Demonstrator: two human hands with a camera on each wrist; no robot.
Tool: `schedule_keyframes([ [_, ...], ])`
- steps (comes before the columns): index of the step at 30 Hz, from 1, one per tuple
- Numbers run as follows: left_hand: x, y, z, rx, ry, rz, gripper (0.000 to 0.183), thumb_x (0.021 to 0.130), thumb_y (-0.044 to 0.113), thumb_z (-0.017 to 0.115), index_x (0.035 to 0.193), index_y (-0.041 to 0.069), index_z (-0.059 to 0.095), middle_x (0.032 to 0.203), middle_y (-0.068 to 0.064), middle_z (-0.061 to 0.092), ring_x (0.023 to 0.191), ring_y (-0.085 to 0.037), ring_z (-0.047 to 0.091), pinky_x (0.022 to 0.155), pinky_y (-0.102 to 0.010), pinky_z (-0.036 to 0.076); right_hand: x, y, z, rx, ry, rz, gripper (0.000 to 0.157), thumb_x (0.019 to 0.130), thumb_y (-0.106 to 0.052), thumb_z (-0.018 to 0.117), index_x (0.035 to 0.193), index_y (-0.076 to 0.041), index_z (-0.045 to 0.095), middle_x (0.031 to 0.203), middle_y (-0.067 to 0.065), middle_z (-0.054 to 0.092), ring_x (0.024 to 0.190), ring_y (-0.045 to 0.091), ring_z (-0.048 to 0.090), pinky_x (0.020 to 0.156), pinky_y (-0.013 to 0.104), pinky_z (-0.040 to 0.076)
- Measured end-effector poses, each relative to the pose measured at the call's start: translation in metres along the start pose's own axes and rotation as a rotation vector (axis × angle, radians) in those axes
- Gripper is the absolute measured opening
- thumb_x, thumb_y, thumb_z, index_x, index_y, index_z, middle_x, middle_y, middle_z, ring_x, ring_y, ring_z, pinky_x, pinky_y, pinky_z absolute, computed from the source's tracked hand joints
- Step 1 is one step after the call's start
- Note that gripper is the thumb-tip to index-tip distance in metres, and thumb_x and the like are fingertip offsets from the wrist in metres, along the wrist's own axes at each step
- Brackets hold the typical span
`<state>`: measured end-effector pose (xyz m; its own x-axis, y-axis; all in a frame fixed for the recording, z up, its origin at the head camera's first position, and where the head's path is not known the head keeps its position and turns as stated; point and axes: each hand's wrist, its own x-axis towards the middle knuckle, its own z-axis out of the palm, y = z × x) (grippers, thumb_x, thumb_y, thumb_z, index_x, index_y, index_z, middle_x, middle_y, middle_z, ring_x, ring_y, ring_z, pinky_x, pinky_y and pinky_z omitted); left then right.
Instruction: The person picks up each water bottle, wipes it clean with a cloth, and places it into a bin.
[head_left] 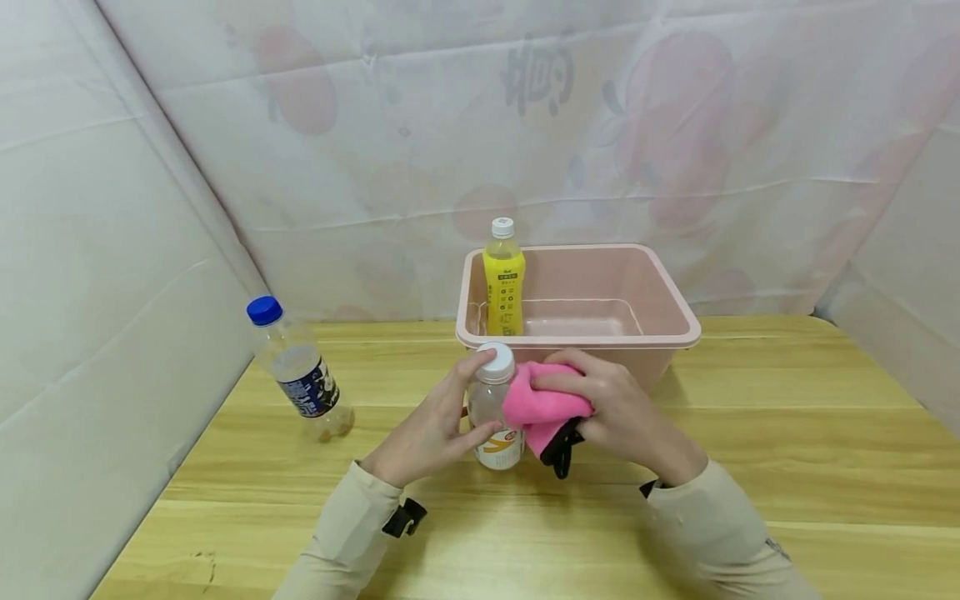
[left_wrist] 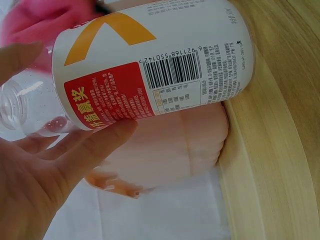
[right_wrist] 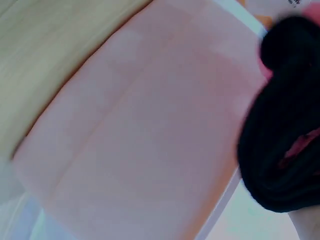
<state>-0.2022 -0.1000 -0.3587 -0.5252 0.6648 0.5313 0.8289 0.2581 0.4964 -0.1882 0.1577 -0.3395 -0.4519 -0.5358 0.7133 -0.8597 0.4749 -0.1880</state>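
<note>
A clear plastic bottle [head_left: 487, 404] with a white cap and a white label stands upright on the table in front of the pink bin. My left hand [head_left: 438, 421] grips it from the left, one finger on the cap and the thumb near the label. In the left wrist view the label [left_wrist: 165, 65] shows a red patch, a barcode and an orange stripe. My right hand [head_left: 611, 408] holds a bunched pink cloth [head_left: 543, 400] with black edging against the bottle's right side. That black edging [right_wrist: 280, 115] fills the right part of the right wrist view.
The pink bin [head_left: 577, 342] stands at the back of the wooden table [head_left: 787, 433], with a yellow-labelled bottle [head_left: 505, 283] upright inside its left end. To the left, a clear bottle [head_left: 303, 375] with a blue cap stands on the table. White curtains [head_left: 405, 150] hang behind.
</note>
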Motion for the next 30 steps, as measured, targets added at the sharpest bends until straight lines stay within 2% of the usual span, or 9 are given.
schedule_keyframes([
  [3, 0.000, 0.000, 0.000, -0.002, -0.003, 0.001, 0.086, 0.090, -0.001, 0.075, 0.152, 0.009, 0.017, 0.142, -0.023, 0.046, 0.129, -0.033, 0.052, 0.101, -0.043, 0.052, 0.003, -0.003, 0.000, 0.032, 0.105, -0.019, 0.057, 0.062, 0.023, 0.058, 0.107, -0.007, 0.076, 0.113, 0.013, 0.067, 0.094, 0.029, 0.068, 0.084, 0.023, 0.056],
  [6, 0.000, 0.001, -0.001, -0.009, -0.009, -0.007, 0.086, 0.090, -0.001, 0.075, 0.153, 0.009, 0.016, 0.142, -0.023, 0.045, 0.129, -0.033, 0.052, 0.100, -0.042, 0.053, 0.004, -0.005, 0.002, 0.052, 0.150, -0.018, 0.060, 0.061, 0.024, 0.055, 0.109, -0.005, 0.075, 0.117, 0.014, 0.066, 0.098, 0.032, 0.067, 0.093, 0.016, 0.049],
  [12, -0.001, 0.001, 0.000, -0.019, -0.016, -0.019, 0.086, 0.091, -0.001, 0.074, 0.153, 0.010, 0.015, 0.143, -0.022, 0.044, 0.129, -0.033, 0.051, 0.096, -0.042, 0.056, 0.005, -0.005, 0.003, 0.052, 0.160, -0.024, 0.062, 0.059, 0.025, 0.055, 0.109, -0.004, 0.075, 0.117, 0.013, 0.066, 0.096, 0.030, 0.068, 0.090, 0.017, 0.051],
  [15, -0.001, 0.000, 0.000, -0.012, -0.013, -0.014, 0.087, 0.091, -0.001, 0.074, 0.154, 0.011, 0.015, 0.143, -0.022, 0.044, 0.130, -0.033, 0.051, 0.099, -0.043, 0.054, 0.005, -0.005, 0.003, 0.038, 0.147, -0.025, 0.061, 0.060, 0.024, 0.056, 0.109, -0.005, 0.075, 0.116, 0.012, 0.067, 0.094, 0.028, 0.068, 0.083, 0.023, 0.055],
  [19, -0.001, 0.000, 0.000, 0.001, -0.007, -0.001, 0.088, 0.090, -0.001, 0.074, 0.153, 0.010, 0.014, 0.143, -0.022, 0.044, 0.132, -0.033, 0.049, 0.105, -0.045, 0.049, 0.003, -0.003, 0.003, 0.017, 0.107, -0.020, 0.059, 0.060, 0.024, 0.057, 0.108, -0.007, 0.075, 0.114, 0.011, 0.067, 0.090, 0.026, 0.068, 0.074, 0.032, 0.058],
  [23, -0.001, 0.000, 0.000, 0.011, -0.001, 0.005, 0.088, 0.089, -0.002, 0.074, 0.153, 0.009, 0.014, 0.143, -0.023, 0.045, 0.133, -0.034, 0.049, 0.107, -0.047, 0.047, 0.000, -0.001, 0.003, 0.023, 0.032, 0.009, 0.057, 0.062, 0.025, 0.059, 0.106, -0.009, 0.074, 0.110, 0.009, 0.066, 0.087, 0.022, 0.068, 0.069, 0.036, 0.060],
  [30, 0.001, 0.001, 0.001, 0.030, 0.007, -0.006, 0.085, 0.090, 0.002, 0.075, 0.152, 0.008, 0.016, 0.144, -0.025, 0.043, 0.133, -0.035, 0.048, 0.106, -0.046, 0.048, -0.006, 0.001, 0.008, -0.034, -0.187, 0.081, 0.046, 0.063, 0.023, 0.060, 0.091, -0.014, 0.069, 0.099, 0.000, 0.063, 0.080, 0.015, 0.061, 0.065, 0.032, 0.057],
])
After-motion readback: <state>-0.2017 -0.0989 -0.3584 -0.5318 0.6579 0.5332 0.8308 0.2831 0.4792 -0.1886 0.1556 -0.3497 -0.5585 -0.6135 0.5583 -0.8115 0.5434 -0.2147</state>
